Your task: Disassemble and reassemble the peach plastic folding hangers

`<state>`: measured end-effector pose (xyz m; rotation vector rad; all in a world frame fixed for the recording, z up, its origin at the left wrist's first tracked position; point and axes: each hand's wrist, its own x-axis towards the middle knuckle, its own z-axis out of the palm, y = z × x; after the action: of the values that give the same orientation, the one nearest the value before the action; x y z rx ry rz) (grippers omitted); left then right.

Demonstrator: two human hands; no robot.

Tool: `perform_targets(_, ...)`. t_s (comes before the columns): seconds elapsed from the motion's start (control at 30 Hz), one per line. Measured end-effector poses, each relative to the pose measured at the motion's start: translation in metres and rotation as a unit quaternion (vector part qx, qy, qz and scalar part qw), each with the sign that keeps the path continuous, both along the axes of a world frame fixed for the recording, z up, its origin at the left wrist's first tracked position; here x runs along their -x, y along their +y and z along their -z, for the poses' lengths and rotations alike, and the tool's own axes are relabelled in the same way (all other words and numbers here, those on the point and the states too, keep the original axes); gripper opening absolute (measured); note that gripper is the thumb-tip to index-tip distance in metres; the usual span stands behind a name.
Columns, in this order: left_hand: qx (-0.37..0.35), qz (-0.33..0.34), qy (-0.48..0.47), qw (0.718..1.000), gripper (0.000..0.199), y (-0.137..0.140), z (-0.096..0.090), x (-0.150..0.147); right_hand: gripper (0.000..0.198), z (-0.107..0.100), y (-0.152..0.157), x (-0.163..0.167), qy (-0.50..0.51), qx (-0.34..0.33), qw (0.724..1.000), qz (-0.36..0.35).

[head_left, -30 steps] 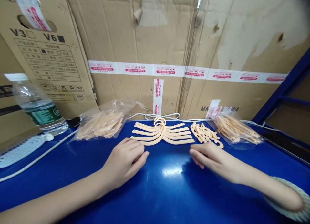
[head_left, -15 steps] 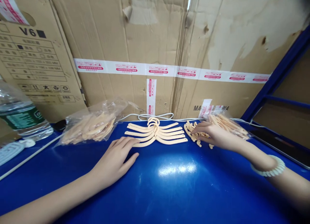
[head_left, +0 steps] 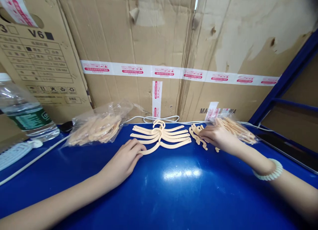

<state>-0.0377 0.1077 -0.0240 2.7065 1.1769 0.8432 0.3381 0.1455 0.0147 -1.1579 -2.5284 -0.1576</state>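
Observation:
Several cream-coloured hanger tops (head_left: 174, 136) with hooks lie overlapped in a row on the blue table (head_left: 174, 197). My left hand (head_left: 128, 157) pinches the left arm of the nearest hanger (head_left: 151, 150), fingers and thumb closed around its end. Right of the row lies a loose pile of small curved cream pieces (head_left: 197, 134). At that pile my right hand (head_left: 221, 137) has its fingertips pressed together; whatever they grip is hidden behind them.
A clear bag of flat cream parts (head_left: 96, 127) lies at the left, another bag of long cream parts (head_left: 236, 129) at the right. A water bottle (head_left: 29, 114), a white cable (head_left: 42, 158) and a dark phone-like slab (head_left: 288, 150) lie around. Cardboard (head_left: 139, 44) walls the back.
My left hand has closed on the nearest hanger's arm and shifted it slightly toward me. My right hand's fingers have come together over the small pieces. The view has shifted slightly.

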Motion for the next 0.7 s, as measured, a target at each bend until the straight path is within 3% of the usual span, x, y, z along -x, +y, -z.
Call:
perform_targets(0.13, 0.012, 0.0, -0.025, 1.0, 0.019, -0.003, -0.002, -0.001, 0.025, -0.002, -0.002, -0.003, 0.105, -0.08, 0.988, 0.083)
perform_targets(0.23, 0.006, -0.012, -0.042, 0.999, 0.016, -0.005, -0.004, -0.001, 0.024, -0.006, -0.008, 0.004, 0.311, -0.075, 0.939, 0.128)
perform_targets(0.33, -0.014, -0.022, -0.066, 0.997, 0.016, -0.007, -0.006, -0.001, 0.034, -0.012, -0.02, 0.021, 0.534, 0.034, 0.836, 0.122)
perform_targets(0.4, -0.034, -0.03, -0.069, 0.997, 0.02, -0.008, -0.007, 0.0, 0.037, -0.012, -0.029, 0.032, 0.611, 0.116, 0.774, 0.116)
perform_targets(0.53, -0.052, -0.033, -0.057, 0.996, 0.025, -0.007, -0.007, 0.002, 0.038, -0.003, -0.041, 0.049, 0.677, 0.267, 0.679, 0.1)
perform_targets(0.7, -0.023, -0.044, -0.074, 0.996, 0.025, -0.005, -0.003, 0.005, 0.047, 0.007, -0.042, 0.059, 0.717, 0.355, 0.588, 0.122)
